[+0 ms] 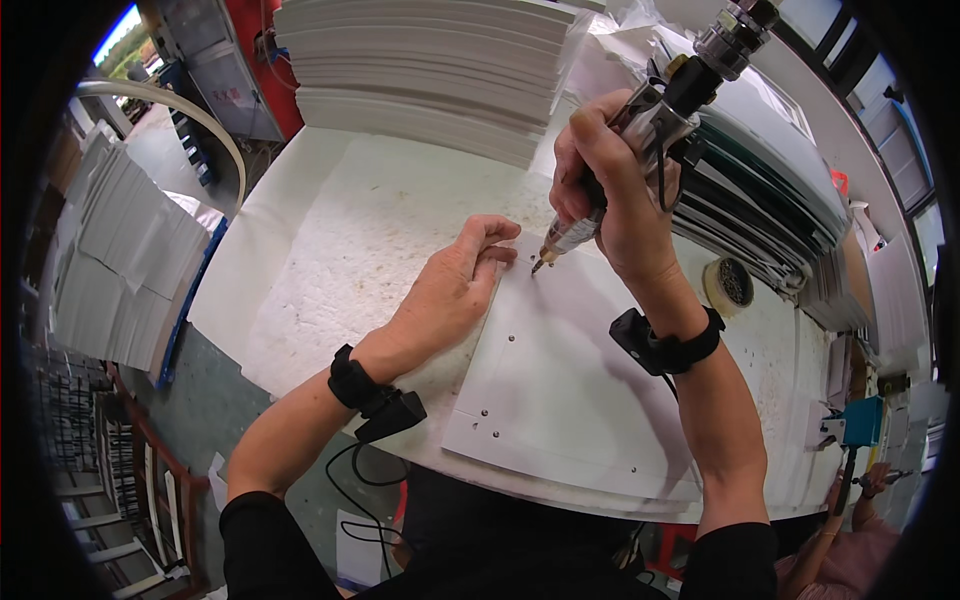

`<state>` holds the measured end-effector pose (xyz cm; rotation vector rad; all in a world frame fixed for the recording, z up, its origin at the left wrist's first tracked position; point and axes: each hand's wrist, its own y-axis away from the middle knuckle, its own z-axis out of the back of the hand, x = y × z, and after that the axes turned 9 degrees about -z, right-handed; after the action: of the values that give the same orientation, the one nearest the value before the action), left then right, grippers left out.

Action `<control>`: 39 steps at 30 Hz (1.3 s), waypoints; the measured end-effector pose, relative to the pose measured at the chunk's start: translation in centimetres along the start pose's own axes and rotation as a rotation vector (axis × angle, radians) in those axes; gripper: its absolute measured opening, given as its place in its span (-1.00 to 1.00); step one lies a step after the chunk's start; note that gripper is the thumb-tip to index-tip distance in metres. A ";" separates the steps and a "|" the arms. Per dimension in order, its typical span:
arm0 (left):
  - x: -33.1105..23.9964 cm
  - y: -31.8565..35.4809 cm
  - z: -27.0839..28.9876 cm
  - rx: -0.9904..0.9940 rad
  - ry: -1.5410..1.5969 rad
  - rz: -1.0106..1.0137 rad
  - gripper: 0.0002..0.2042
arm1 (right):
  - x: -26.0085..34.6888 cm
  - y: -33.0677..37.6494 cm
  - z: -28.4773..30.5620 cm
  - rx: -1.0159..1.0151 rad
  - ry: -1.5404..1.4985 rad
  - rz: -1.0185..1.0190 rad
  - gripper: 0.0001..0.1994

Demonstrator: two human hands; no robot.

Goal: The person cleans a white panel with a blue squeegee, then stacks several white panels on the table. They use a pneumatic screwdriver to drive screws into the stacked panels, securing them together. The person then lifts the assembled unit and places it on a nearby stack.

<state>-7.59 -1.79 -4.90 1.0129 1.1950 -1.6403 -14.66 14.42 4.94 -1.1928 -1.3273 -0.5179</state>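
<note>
My right hand (620, 180) is wrapped round an air screwdriver (690, 90), which leans with its bit down on a white panel (580, 390), close to the panel's far left corner. My left hand (440, 300) lies at the panel's left edge, its fingers curled and their tips against that corner, beside the bit. Several small dark screws or holes dot the panel, such as a screw head (511, 338) partway down the left side. Whether a screw sits under the bit is too small to tell. Both wrists wear black straps with small boxes and a cable.
Stacked white boards (420, 70) stand at the table's far side. To the right lie dark-edged sheets (750, 200) and a round tub of screws (728, 285). Another board stack (130, 250) is at left. At lower right a co-worker's hand (875, 480) holds a tool.
</note>
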 end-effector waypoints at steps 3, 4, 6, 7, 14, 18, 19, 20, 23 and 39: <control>-0.2 0.1 0.0 0.002 -0.003 0.019 -0.65 | -0.3 -0.1 -0.1 0.002 0.010 -0.014 -0.80; -0.1 0.1 0.0 0.004 -0.005 0.016 -0.65 | -0.3 -0.1 -0.1 0.003 0.011 -0.021 -0.80; 0.0 0.1 0.0 0.007 -0.012 0.006 -0.66 | -0.5 0.0 0.3 0.055 0.081 -0.028 -0.79; 0.1 0.2 0.0 0.010 -0.018 0.008 -0.66 | -0.7 0.1 0.4 0.081 0.116 -0.032 -0.78; 0.0 0.5 0.3 0.020 -0.023 0.000 -0.66 | -0.4 0.2 -0.2 0.196 0.199 -0.033 -0.79; -1.0 2.0 1.5 0.013 -0.124 -0.009 -0.64 | 0.5 0.0 -1.7 0.214 0.221 -0.026 -0.80; -1.3 2.6 1.5 0.051 -0.138 0.025 -0.63 | 0.7 0.1 -2.1 0.230 0.242 -0.035 -0.80; -1.9 3.8 2.0 0.081 -0.172 0.065 -0.62 | 0.7 0.1 -3.0 0.254 0.245 -0.035 -0.81; -3.3 6.9 2.2 0.164 -0.338 -0.033 -0.53 | 0.7 -0.4 -4.6 0.310 0.236 -0.063 -0.81; -2.3 9.3 0.5 0.286 -0.785 -0.279 -0.42 | 0.6 -1.1 -9.0 0.525 0.462 0.265 -0.74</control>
<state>1.87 -3.64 -5.29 0.2786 0.5893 -2.1808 -11.38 6.30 7.54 -0.7357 -0.8187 -0.2095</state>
